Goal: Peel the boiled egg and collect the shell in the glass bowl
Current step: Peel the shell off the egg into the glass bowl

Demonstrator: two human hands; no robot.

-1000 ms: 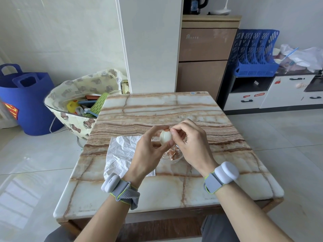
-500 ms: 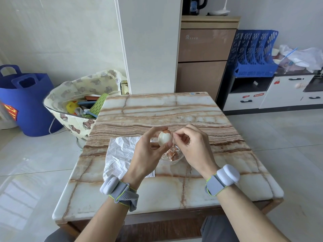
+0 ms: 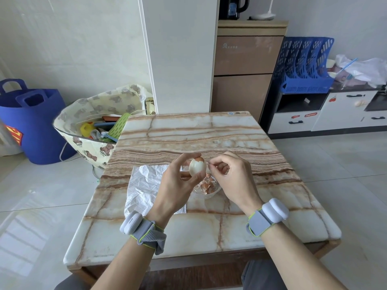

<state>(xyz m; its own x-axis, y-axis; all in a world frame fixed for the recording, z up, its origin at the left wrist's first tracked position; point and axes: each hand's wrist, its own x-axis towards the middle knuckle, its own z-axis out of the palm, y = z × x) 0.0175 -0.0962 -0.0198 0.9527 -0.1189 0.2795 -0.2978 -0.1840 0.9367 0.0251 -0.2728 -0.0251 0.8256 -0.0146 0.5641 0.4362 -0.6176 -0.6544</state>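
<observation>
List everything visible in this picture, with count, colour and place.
egg: 1, white, brown shell on top, in left hand.
glass bowl: 1, clear, on table.
shell pieces: several, brown, in the bowl.
crumpled sheet: 1, white, on table, left of bowl.
table: 1, beige-brown marble, centre.
tub: 1, blue, floor far left.
bear-print bag: 1, cream, floor beside table.
cabinet: 1, brown, behind table.
file rack: 1, blue, right background.
wristbands: 2, grey-white, on wrists.
left hand: 1, holds egg.
right hand: 1, fingertips pinched beside egg.

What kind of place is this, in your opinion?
Probably a home, a kitchen or dining corner: a marble-patterned table, an electric kettle on a brown cabinet, and a fabric bag full of toys on the tiled floor.
</observation>
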